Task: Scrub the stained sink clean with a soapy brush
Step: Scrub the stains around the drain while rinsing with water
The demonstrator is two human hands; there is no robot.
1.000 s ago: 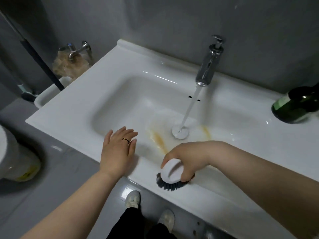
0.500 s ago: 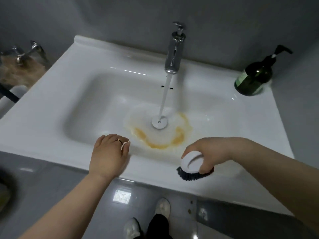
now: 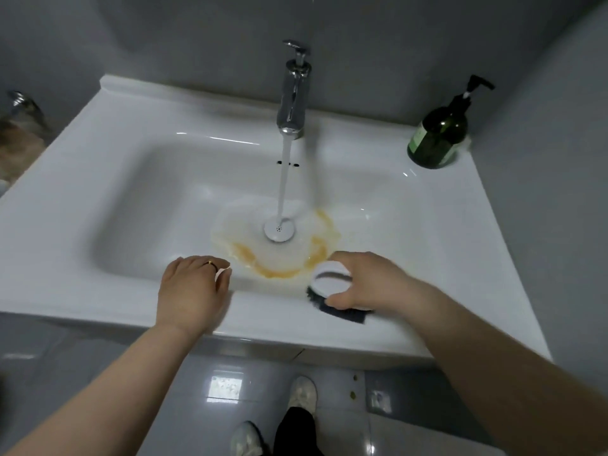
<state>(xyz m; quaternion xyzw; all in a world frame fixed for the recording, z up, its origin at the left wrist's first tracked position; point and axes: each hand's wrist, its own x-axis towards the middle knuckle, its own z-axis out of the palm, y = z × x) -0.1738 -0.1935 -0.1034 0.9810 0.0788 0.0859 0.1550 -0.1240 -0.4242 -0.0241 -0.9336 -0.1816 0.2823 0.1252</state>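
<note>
A white sink (image 3: 108,199) has an orange-yellow stain (image 3: 279,273) ringing the round white drain (image 3: 279,229). Water runs from the chrome tap (image 3: 292,97) straight onto the drain. My right hand (image 3: 368,281) grips a scrub brush (image 3: 329,284) with a white loop handle and dark bristles, held over the sink's front rim just right of the stain. My left hand (image 3: 192,291) rests on the front rim left of the stain, its fingers curled over the inner edge, a ring on one finger.
A dark green pump soap bottle (image 3: 439,139) stands on the sink's back right corner. Grey walls close in behind and to the right. A second metal tap (image 3: 19,106) shows at the far left. Below the sink are grey floor tiles and my feet (image 3: 304,394).
The view has swung right and centred on the sink. My right hand has brought the brush up from the front rim towards the stain. My left hand's fingers have curled over the rim's edge.
</note>
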